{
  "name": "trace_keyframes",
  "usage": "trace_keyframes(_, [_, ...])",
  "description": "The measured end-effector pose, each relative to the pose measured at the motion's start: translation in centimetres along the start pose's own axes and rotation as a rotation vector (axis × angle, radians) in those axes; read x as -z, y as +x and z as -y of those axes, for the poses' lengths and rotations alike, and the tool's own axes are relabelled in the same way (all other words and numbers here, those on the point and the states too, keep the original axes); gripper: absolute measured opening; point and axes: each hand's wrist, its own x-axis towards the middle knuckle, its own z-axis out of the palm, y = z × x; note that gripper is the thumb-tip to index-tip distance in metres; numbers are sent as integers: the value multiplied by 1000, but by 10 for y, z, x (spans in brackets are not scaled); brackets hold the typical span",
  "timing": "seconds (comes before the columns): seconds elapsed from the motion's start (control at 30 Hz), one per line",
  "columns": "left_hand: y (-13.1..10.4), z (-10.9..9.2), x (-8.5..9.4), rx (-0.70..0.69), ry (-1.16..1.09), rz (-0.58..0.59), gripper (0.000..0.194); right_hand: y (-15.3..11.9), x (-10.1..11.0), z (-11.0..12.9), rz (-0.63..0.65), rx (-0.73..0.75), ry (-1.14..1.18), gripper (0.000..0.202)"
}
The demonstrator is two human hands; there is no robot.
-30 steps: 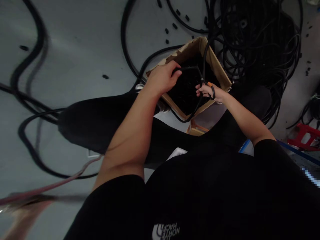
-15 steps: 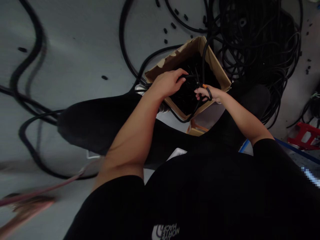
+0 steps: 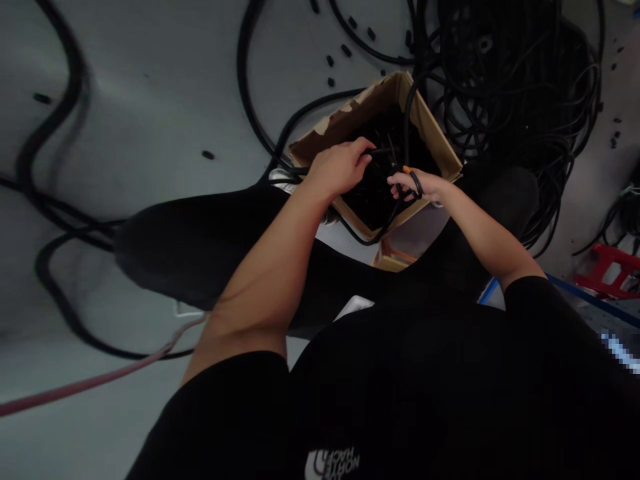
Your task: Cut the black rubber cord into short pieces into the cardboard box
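My left hand (image 3: 341,167) is closed on a black cable (image 3: 382,151) whose end sticks out past the fingertips over the cardboard box (image 3: 439,130). In my right hand (image 3: 419,185) is a pair of scissors (image 3: 413,180) with black handles and an orange part near the pivot. Their thin blades point up and away, beside the cable's end. Whether the blades touch the cable I cannot make out. Dark pieces fill the box below both hands, too dim to tell apart.
A large heap of black cables (image 3: 520,100) lies at the upper right. Loose cables (image 3: 30,160) loop across the floor on the left, near a pinkish hose (image 3: 100,380). Short black pieces (image 3: 346,50) are scattered on the floor. A red plastic object (image 3: 607,272) stands at the right.
At the lower left, a blurred hand or limb of another person has gone out of view, and the pinkish hose lies differently. My hands have barely moved.
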Motion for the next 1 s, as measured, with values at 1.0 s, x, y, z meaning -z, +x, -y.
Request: trace_keyframes(1.0, [5, 15, 7, 3, 37, 48, 47, -6, -8, -1, -67, 68, -83, 45])
